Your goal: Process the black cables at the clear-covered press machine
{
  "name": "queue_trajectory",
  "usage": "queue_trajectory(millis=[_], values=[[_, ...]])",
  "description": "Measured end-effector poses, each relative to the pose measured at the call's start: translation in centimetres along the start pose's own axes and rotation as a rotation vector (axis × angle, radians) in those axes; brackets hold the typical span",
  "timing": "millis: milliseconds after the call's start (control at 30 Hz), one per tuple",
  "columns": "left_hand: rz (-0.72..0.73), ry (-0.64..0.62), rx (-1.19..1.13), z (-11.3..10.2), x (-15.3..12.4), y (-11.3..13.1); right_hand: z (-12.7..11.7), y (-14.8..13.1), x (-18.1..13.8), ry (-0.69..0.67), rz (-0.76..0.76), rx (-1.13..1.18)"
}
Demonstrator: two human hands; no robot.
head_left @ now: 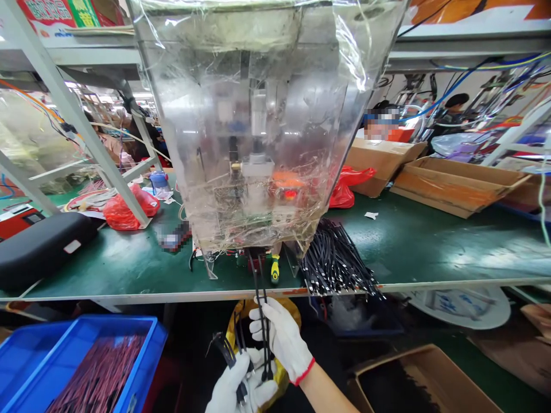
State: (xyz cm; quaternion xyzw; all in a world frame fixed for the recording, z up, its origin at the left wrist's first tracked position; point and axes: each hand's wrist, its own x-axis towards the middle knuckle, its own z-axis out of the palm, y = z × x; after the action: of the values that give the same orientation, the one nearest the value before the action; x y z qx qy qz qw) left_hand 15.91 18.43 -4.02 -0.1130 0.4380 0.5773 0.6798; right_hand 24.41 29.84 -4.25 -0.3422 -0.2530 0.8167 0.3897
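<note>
Right hand (280, 335), gloved, pinches two black cables (261, 298) running up into the clear-shielded machine (258, 143); left hand (241, 387), gloved, grips a cable bundle (230, 355) below the table edge (129, 296). No legible writing.

No text, number or brand can be read anywhere here. The red-and-green printed box (64, 14) on the upper left shelf carries large characters, but they are cut off by the frame edge and too blurred to make out. The white round sign (462, 307) lying below the bench edge at the right bears blue markings, also too faint to read.
</note>
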Motion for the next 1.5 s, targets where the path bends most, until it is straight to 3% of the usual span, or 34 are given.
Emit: queue_trajectory(millis=[100, 300, 433, 700, 1500], values=[[0.044, 0.064, -0.044, 0.2, 0.2, -0.3, 0.1, 0.0, 0.8, 0.016, 0.003, 0.012], [0.086, -0.062, -0.055, 1.6, -0.2, 1.1, 1.0, -3.2, 2.1, -0.147, 0.103, -0.185], [0.153, -0.066, -0.03, 2.0, -0.4, 2.1, 1.4, -4.4, 3.2, -0.152, 0.126, -0.223], [0.18, -0.033, -0.08, 0.3, 0.9, 1.6, 3.3, -6.0, 6.6, -0.085, 0.208, -0.145], [0.199, 0.016, -0.098, -2.8, 2.6, 0.8, 3.4, -6.4, 8.7, -0.103, 0.235, -0.111]])
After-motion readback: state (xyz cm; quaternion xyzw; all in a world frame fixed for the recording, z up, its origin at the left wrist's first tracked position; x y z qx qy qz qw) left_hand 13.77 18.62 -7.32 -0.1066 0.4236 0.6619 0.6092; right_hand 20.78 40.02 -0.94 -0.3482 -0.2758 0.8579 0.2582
